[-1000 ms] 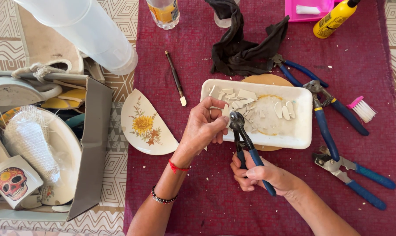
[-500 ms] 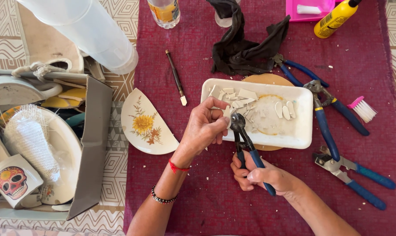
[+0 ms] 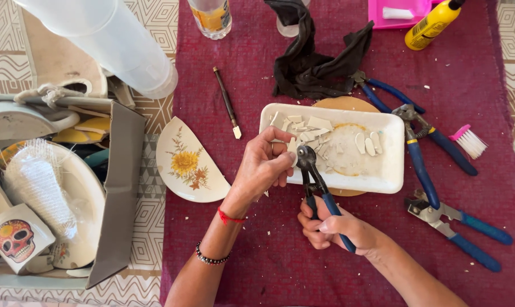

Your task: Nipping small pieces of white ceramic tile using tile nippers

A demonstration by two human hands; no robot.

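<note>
Mosaic craft table: nippers (image 3: 320, 190), tile shards (image 3: 311, 128)

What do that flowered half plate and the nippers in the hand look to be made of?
The half plate looks like glazed ceramic: glossy cream face, printed flower, clean broken edge. The nippers in the right hand seem dark metal, with blue handles, likely plastic or rubber coated.

The right hand (image 3: 337, 230) squeezes the blue handles of a pair of nippers (image 3: 317, 185). The left hand (image 3: 266, 165) pinches a small white chip (image 3: 292, 145) right at the nippers' round wheels. Just behind sits a white tray (image 3: 391, 170) with more white bits in it. A broken plate with a yellow flower (image 3: 189, 165) lies on the dark red cloth (image 3: 269, 261) to the left. More blue pliers (image 3: 419, 153) lie to the right.
</note>
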